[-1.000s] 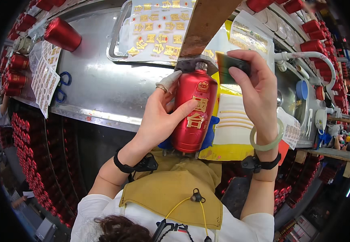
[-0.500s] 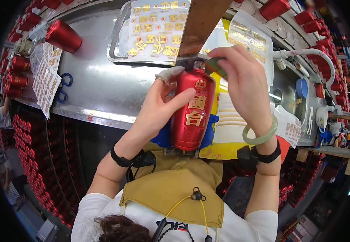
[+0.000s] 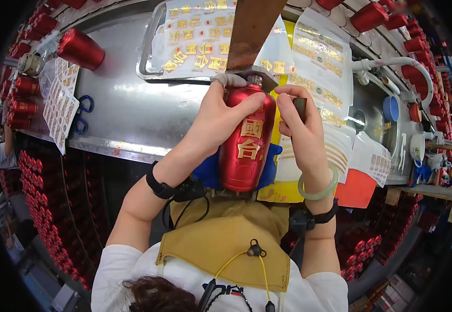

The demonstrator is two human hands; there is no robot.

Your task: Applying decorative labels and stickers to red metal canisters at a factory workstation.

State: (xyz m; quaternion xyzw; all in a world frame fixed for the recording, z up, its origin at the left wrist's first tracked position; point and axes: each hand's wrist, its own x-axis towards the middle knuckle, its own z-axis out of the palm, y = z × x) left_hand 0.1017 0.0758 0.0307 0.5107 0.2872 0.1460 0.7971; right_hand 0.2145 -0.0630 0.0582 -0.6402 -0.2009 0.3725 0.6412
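The left hand [image 3: 213, 117] clasps the shoulder of the red bottle [image 3: 240, 174] at the front edge of the tabletop [image 3: 127, 117] while the right hand [image 3: 306, 132], fingers curled, grips a dark piece [image 3: 300, 106], seemingly working the bottle's surface, which next calls for steadiness.

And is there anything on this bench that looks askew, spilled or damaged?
Yes, slightly: the gold stickers nearest the person on the metal tray sit at differing angles, while those farther up form straighter rows. I see no clear spill, and the red bottle held by the left hand shows no obvious damage.
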